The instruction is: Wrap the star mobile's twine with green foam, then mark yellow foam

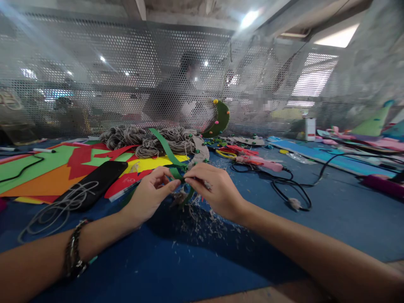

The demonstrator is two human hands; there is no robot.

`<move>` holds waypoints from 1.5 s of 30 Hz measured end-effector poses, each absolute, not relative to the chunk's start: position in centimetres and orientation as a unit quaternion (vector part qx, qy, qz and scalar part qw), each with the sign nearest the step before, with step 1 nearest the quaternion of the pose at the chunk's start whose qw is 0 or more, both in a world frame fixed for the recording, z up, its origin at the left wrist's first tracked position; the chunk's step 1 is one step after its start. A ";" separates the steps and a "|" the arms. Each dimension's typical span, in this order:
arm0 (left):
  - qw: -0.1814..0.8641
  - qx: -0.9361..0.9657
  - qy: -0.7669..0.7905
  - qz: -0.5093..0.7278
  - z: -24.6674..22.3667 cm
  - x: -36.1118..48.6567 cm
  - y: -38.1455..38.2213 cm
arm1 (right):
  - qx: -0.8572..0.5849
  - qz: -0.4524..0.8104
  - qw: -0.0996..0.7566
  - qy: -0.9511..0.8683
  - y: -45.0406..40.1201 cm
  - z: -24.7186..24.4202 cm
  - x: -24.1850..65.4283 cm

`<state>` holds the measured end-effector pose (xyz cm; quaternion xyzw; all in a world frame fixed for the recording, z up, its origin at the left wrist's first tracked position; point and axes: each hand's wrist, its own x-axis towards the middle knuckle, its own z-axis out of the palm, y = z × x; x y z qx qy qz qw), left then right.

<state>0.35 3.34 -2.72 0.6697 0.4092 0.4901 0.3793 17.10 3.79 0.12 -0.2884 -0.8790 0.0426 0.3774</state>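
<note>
A green ribbon (166, 145) rises from between my hands, with a loop at my fingertips and a tail hanging below. My left hand (151, 191) pinches the ribbon between thumb and fingers. Close against it, my right hand (217, 187) pinches the ribbon at the same spot; the exact knot or fold is too small to make out. Just behind my fingers lies a grey curved piece (199, 152) dotted with small green bits. Grey fibre scraps (202, 219) are scattered on the blue table under my hands.
Coils of grey cord (123, 136) lie at the back. Coloured sheets (47, 181) and a black phone (97, 183) are on the left of the blue table (334, 214). Pink-handled tools (259, 163) and black cable (303, 185) lie right. A person (176, 92) sits behind the perforated screen (126, 84).
</note>
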 end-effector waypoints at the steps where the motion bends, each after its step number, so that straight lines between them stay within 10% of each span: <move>1: 0.381 0.670 0.407 0.491 -2.7 0.4 3.4 | -0.291 0.048 0.383 -0.875 3.7 0.2 17.1; 45: 0.313 0.697 0.442 0.471 -2.3 0.5 3.0 | -0.369 0.280 0.415 -0.783 3.6 -0.5 16.4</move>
